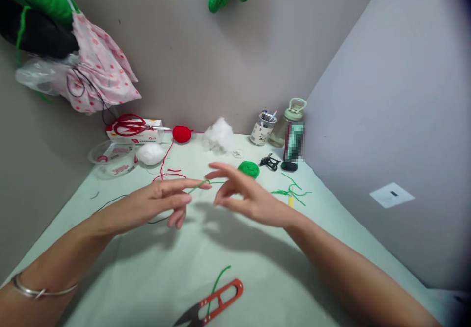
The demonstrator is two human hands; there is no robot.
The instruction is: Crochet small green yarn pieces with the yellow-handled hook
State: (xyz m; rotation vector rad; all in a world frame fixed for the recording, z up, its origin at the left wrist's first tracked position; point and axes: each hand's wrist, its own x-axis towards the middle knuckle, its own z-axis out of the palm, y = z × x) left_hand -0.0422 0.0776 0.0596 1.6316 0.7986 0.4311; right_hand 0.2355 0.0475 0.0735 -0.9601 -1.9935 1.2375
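Green yarn (197, 187) runs from the thumb of my left hand (162, 202) over its stretched index finger. The thumb presses the strand while the lower fingers curl down. From that fingertip the strand continues, nearly straight, into my right hand (250, 194). My right index finger reaches left above the strand, and the thumb and other fingers are bent around it; the exact grip is partly hidden. Both hands hover over the table. Nearer to me lie orange-handled thread snips (221, 298), with a short cut piece of green yarn (220, 277) across them.
At the back stand red scissors on a box (154, 133), a red yarn ball (181, 134), white yarn (150, 154), stuffing (220, 135), a pen cup (262, 130) and a bottle (281, 126). A green yarn ball (249, 169), black clip (270, 162) and green scraps (290, 192) lie behind my right hand.
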